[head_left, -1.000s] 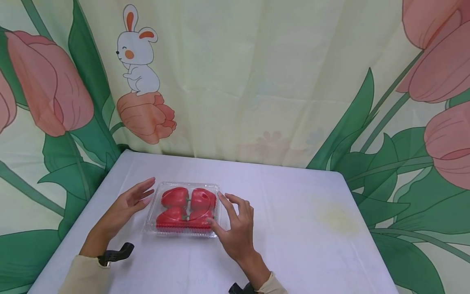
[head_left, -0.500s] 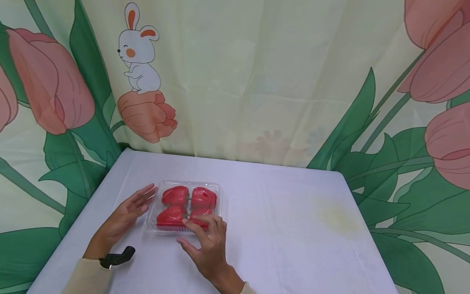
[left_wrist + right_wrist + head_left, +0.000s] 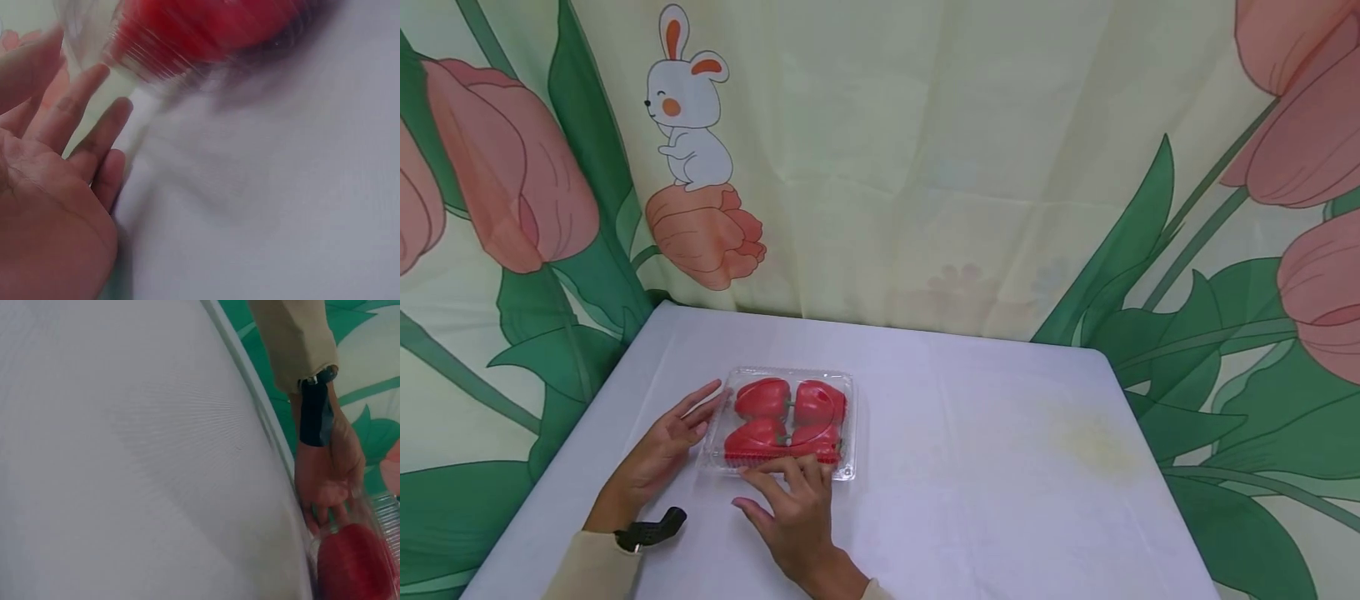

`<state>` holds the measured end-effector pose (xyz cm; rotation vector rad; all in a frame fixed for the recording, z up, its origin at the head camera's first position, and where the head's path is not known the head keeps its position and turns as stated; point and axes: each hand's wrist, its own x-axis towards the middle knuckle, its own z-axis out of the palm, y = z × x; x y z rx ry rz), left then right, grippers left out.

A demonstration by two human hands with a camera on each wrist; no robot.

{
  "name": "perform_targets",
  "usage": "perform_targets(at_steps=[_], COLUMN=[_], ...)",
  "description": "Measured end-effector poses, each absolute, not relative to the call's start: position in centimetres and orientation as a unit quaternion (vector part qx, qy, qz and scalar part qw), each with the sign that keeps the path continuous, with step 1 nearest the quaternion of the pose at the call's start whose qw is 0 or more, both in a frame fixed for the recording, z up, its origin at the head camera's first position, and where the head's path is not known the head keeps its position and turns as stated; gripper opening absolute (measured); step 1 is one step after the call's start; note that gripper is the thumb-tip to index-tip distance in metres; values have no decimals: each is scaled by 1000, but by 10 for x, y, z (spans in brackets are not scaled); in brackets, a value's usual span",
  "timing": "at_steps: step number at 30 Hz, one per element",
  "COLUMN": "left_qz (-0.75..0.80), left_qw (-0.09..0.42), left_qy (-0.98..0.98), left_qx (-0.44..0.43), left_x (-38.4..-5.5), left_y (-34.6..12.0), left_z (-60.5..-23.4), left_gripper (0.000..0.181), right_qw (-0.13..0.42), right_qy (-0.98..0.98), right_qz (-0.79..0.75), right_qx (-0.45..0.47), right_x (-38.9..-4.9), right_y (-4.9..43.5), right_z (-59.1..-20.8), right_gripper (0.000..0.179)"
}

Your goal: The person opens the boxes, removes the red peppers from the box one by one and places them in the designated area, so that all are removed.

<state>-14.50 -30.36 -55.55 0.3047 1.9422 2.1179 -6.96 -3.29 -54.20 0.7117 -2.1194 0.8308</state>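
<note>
A clear plastic clamshell box (image 3: 852, 427) lies on the table, packed with several red bell peppers (image 3: 763, 398) with green stems. My left hand (image 3: 662, 446) is at the box's left side, its extended fingers at the wall. In the left wrist view that palm (image 3: 50, 212) faces up beside the blurred ridged box wall (image 3: 156, 65). My right hand (image 3: 801, 517) has its bent fingertips at the box's front edge, thumb spread apart from it. The right wrist view misses the right hand but shows the left hand (image 3: 328, 478) by the box.
A white cloth covers the table (image 3: 985, 467), which has a faint yellowish stain (image 3: 1097, 442) at the right. Behind it hangs a curtain (image 3: 887, 167) printed with tulips and a rabbit. A black wrist strap (image 3: 651, 529) sits on the left wrist.
My right hand has moved from the box's right side to the left and nearer, down to its front edge. The left hand has shifted slightly inward against the left side.
</note>
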Motion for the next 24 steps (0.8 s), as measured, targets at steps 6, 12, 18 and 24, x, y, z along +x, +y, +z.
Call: perform_targets(at_steps=[6, 12, 18, 24], left_qz=[743, 751, 763, 763], left_qw=[121, 120, 129, 133], left_qy=[649, 640, 623, 623], left_qx=[110, 109, 119, 110], left_x=[-146, -145, -144, -144], left_y=[-304, -304, -304, -303], left_z=[-561, -561, -561, -559], left_gripper=[69, 69, 68, 68], right_qw=[376, 391, 400, 381], right_qy=[-843, -851, -855, -867], right_qz=[286, 256, 243, 241], right_qx=[257, 239, 223, 211], right_x=[-73, -78, -81, -81], right_y=[-37, -41, -45, -46], right_z=[-550, -554, -555, -553], right_gripper=[44, 38, 28, 26])
